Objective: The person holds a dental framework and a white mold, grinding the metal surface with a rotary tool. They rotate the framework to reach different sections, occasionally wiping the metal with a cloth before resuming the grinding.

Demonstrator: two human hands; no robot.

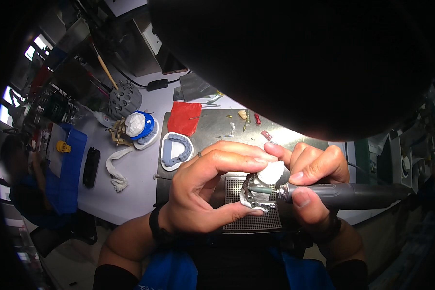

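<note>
My left hand is closed round a silver metal dental framework, thumb at its near end and fingers over its far side. A dark grey rotary handpiece lies in my right hand, gripped by thumb and fingers. Its green cylindrical grinding bit reaches inside the curve of the framework; whether it touches the metal I cannot tell. Between the fingertips of both hands is a crumpled-looking white piece, its kind unclear. Under the hands lies a perforated metal grate.
A grey dental arch model on a white base and a red sheet lie left of my hands. Farther left stand a model with blue and white material and a grey tool holder. A large black shape covers the upper right.
</note>
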